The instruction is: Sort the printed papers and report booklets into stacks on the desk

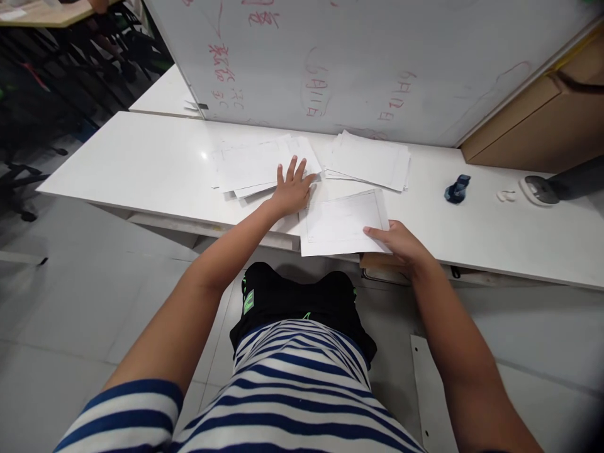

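Observation:
My right hand [399, 240] grips the right edge of a white paper sheet [343, 220], thumb on top, fingers underneath. Thin lines are drawn on that sheet, and its near edge reaches past the front of the desk. Spread-fingered, my left hand [293, 192] rests over the right end of a loose pile of white papers [250, 163], close to the held sheet's left edge. Behind the held sheet lies a second pile of papers [370, 160], its edges uneven.
A whiteboard [353, 63] with red writing stands along the back of the white desk [141, 148]. To the right are a dark blue crumpled item [457, 189], a small white object [506, 196], a rounded grey-and-white device [538, 190] and a cardboard box [533, 119]. An open shelf runs beneath the desktop.

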